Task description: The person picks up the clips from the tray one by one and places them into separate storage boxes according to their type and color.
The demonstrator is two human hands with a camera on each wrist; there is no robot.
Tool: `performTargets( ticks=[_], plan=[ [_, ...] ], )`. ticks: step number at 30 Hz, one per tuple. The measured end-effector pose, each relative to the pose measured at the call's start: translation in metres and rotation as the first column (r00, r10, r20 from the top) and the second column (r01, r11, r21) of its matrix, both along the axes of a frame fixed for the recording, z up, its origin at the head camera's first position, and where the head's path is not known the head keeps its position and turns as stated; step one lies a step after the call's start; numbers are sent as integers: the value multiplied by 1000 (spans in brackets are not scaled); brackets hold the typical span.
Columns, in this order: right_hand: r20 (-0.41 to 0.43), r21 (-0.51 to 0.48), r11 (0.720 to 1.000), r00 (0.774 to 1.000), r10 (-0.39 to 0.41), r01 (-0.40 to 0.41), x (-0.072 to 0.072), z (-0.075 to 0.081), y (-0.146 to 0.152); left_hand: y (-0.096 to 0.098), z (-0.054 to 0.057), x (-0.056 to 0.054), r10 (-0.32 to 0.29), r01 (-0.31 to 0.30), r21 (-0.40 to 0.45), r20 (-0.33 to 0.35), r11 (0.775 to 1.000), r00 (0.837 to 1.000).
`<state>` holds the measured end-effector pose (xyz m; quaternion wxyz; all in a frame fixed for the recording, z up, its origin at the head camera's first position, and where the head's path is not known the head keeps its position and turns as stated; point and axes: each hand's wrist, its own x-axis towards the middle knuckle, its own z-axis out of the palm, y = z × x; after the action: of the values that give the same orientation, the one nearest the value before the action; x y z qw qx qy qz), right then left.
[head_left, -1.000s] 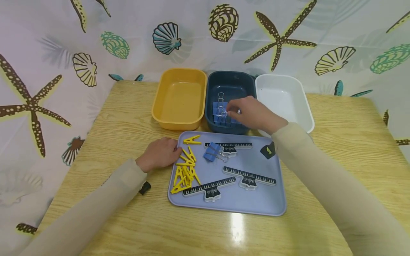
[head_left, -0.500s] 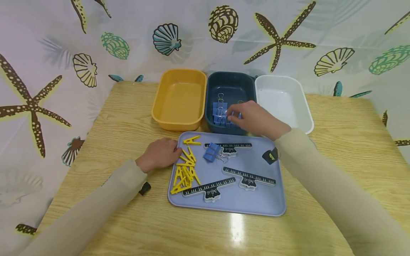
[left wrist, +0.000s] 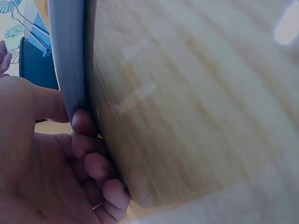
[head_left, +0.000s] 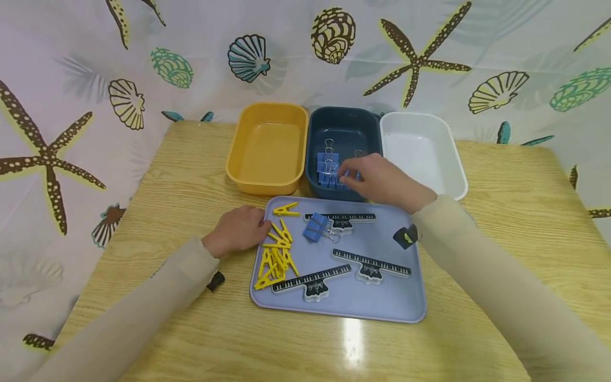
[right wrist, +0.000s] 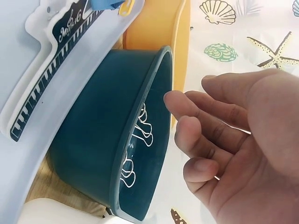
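My right hand [head_left: 379,178] hovers over the near right of the dark blue bin [head_left: 345,119], fingers loosely bent, with nothing between them in the right wrist view. In that bin lie several blue binder clips [head_left: 323,159] with wire handles; the hand covers some of them. My left hand [head_left: 238,231] grips the left rim of the lilac tray [head_left: 377,305], thumb over the edge and fingers curled beneath it, as the left wrist view shows. On the tray are one blue binder clip [head_left: 315,227], several yellow clothespins [head_left: 274,265] and three piano-keyboard page clips [head_left: 372,261].
A yellow bin [head_left: 269,148] stands left of the dark blue one, and a white bin [head_left: 420,148] stands to its right. All three sit behind the tray on a wooden table [head_left: 191,175]. A curtain with shells and starfish [head_left: 300,79] hangs at the back.
My right hand has drawn back slightly toward the near right, uncovering more of the blue binder clips in the dark blue bin. The left hand and the tray have stayed put.
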<state>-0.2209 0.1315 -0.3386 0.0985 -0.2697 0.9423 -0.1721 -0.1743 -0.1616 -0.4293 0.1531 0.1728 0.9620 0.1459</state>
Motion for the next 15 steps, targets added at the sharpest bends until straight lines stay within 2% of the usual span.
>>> performTargets(
  ticks=[15],
  plan=[
    [9,3,1000,1000,11,-11,11,-2,-1,0,0,0,1,-1,-1,6,1000,1000]
  ],
)
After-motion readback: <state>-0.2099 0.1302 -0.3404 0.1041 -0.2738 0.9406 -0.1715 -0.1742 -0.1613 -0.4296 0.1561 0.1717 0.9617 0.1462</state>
